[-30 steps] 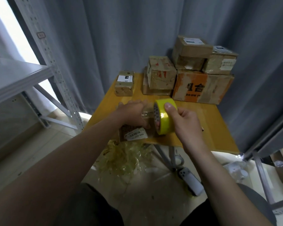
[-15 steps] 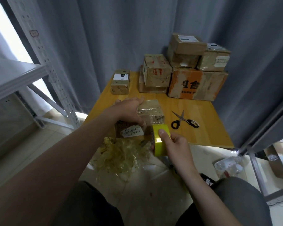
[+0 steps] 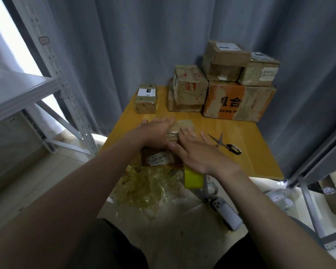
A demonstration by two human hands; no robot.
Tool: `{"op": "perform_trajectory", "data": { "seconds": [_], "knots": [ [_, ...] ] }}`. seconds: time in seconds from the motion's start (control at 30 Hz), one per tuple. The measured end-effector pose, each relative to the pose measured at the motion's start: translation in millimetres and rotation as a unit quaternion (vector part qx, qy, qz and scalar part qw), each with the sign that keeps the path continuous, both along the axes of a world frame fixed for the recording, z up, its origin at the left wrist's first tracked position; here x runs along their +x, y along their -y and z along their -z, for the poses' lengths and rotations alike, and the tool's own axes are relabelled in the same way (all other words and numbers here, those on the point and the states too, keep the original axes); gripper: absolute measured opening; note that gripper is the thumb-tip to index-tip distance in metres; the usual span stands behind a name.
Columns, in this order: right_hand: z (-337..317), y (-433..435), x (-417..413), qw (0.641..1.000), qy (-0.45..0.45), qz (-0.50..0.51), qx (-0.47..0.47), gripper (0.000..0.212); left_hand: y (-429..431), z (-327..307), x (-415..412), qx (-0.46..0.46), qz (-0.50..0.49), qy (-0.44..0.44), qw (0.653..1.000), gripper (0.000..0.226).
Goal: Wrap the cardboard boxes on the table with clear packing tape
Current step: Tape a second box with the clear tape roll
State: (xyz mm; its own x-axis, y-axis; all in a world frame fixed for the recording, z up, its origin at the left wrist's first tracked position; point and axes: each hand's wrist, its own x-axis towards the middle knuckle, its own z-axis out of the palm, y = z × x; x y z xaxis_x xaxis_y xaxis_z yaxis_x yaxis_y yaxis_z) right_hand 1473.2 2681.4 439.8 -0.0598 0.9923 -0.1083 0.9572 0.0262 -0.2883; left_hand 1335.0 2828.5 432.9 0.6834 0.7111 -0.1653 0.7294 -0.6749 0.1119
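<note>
Both hands lie open and flat on the small box (image 3: 183, 125): left hand (image 3: 156, 131) on top, right hand (image 3: 198, 152) pressing its near side. The tape roll (image 3: 193, 179) hangs just under the right wrist, off the surface (image 3: 252, 154) edge, apparently unheld; its weight could peel the strip loose.

We find the near box (image 3: 182, 126) at the front middle of the counter (image 3: 260, 152), with the scissors (image 3: 225, 143) to its right. A small box (image 3: 145, 100) sits back left. Back right, a large box (image 3: 239, 101) carries two upper boxes (image 3: 224, 61). The tape roll (image 3: 193, 178) is at the front edge, above the phone (image 3: 227, 214) on the floor.
</note>
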Motion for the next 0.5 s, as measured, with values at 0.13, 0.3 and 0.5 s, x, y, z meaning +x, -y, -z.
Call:
{"op": "perform_trajectory", "data": {
  "seconds": [0.13, 0.3, 0.5],
  "knots": [
    [-0.8, -33.4, 0.8, 0.998, 0.038, 0.01, -0.042, 0.085, 1.5, 0.6, -1.7, 0.0, 0.014, 0.004, 1.0, 0.107],
    [3.9, -71.2, 7.4, 0.999, 0.022, 0.024, -0.031, 0.086, 4.3, 0.8, -1.1, -0.007, 0.016, 0.044, 0.999, 0.107],
    [4.5, -98.2, 16.7, 0.999, 0.001, 0.053, 0.002, 0.089, 7.9, -0.1, 0.8, 0.002, -0.006, 0.019, 1.0, 0.096]
  ]
}}
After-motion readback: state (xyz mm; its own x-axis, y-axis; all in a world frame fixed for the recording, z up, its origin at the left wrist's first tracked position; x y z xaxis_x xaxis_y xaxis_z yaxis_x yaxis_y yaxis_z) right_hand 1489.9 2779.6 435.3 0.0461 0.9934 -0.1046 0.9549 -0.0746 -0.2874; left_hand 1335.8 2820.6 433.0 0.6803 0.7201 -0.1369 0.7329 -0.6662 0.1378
